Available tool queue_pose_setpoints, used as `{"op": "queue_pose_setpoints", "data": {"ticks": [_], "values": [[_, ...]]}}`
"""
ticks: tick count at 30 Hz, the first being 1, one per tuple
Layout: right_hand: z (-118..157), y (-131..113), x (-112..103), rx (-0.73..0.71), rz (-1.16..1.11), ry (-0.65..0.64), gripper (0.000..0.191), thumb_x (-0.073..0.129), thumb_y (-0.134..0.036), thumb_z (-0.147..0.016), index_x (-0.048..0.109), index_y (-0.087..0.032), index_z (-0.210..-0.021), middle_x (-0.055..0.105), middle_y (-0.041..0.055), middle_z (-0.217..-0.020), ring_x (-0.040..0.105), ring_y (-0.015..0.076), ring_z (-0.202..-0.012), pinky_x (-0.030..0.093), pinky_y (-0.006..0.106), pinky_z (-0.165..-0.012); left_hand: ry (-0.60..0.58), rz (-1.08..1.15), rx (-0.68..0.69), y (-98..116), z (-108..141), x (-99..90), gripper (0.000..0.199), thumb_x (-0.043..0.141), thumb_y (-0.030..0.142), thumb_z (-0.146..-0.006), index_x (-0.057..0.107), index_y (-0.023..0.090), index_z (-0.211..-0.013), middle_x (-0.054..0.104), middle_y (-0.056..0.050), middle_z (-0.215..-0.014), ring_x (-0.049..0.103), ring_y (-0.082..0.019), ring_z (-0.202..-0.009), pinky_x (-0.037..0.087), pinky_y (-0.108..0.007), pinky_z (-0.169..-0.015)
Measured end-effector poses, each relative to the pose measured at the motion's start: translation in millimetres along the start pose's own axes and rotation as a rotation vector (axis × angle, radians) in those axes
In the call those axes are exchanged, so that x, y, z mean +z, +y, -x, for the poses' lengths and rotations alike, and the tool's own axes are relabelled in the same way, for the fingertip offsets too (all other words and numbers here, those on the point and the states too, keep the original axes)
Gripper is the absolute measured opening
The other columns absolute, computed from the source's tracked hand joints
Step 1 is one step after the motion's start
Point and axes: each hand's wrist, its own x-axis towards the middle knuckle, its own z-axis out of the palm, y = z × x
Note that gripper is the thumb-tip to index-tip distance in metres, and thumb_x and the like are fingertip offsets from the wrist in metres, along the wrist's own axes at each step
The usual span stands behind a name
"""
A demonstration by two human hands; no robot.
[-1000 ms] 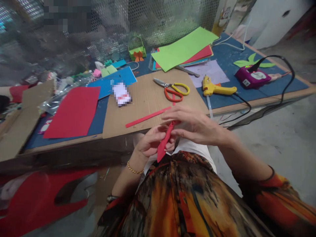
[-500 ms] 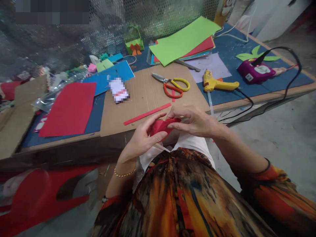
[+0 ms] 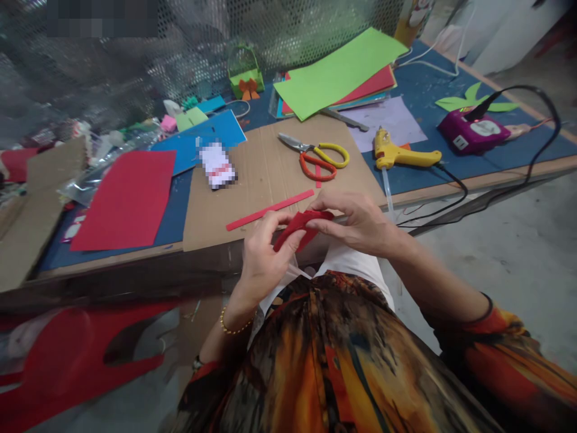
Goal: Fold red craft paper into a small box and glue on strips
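A folded red piece (image 3: 301, 228) is held between my two hands, over my lap at the table's front edge. My left hand (image 3: 269, 249) grips its left side with thumb and fingers. On its right side, my right hand (image 3: 356, 221) pinches it with the thumb in front. My fingers cover part of the piece. Just beyond my hands, a long red strip (image 3: 270, 210) lies on the cardboard (image 3: 252, 168). Scissors (image 3: 318, 157) with red and yellow handles rest there too, partly over a short red strip (image 3: 318, 175).
A yellow glue gun (image 3: 403, 155) and a purple power box (image 3: 473, 131) with cables lie on the right. Green sheets (image 3: 338, 75) and a small green basket (image 3: 246, 81) stand behind. On the left is a red sheet (image 3: 128, 201). A red chair (image 3: 58, 355) is below.
My left hand has turned more upright, its fingers closer around the red piece. The piece looks more folded together. My right hand has barely moved.
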Motion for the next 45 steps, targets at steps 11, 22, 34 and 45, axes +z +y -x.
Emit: {"op": "queue_pose_setpoints", "data": {"ticks": [11,22,34,45], "values": [[8.1,-19.1,-1.8,-0.153,0.390,0.426,0.009,0.065,-0.029,-0.103,0.074,-0.026,-0.104,0.075,0.0060,-0.102,0.069,0.0241,-0.094,0.052,0.044,-0.086,0.192,0.027,-0.007,-6.9,-0.5,8.2,0.007,0.074,0.027,-0.095,0.074,0.023,-0.100,0.078,0.000,-0.094,0.071,-0.017,-0.086,0.056,-0.028,-0.080],[5.8,-13.6,12.0,-0.226,0.342,0.413,0.003,0.070,-0.021,-0.098,0.071,-0.022,-0.100,0.066,0.0051,-0.091,0.060,0.0203,-0.083,0.047,0.035,-0.072,0.221,-0.133,0.215,-16.5,4.0,12.2,0.010,0.072,0.023,-0.099,0.073,0.022,-0.108,0.079,0.000,-0.097,0.075,-0.014,-0.086,0.057,-0.024,-0.079],[4.7,-9.3,7.7,-0.143,0.170,0.275,0.006,0.071,-0.024,-0.100,0.070,-0.021,-0.094,0.068,0.0017,-0.083,0.060,0.0176,-0.078,0.045,0.034,-0.072,0.248,-0.390,0.412,-13.8,3.7,13.6,0.014,0.067,0.024,-0.103,0.072,0.019,-0.115,0.082,-0.003,-0.102,0.079,-0.016,-0.089,0.061,-0.026,-0.083],[10.0,-7.7,7.4,-0.157,0.204,0.179,0.010,0.064,-0.023,-0.103,0.069,-0.023,-0.094,0.068,0.0043,-0.091,0.060,0.0206,-0.087,0.043,0.037,-0.078,0.096,-0.377,0.365,-11.0,8.2,2.9,0.029,0.069,0.020,-0.101,0.066,0.021,-0.130,0.081,-0.006,-0.117,0.079,-0.019,-0.102,0.065,-0.031,-0.095]]}}
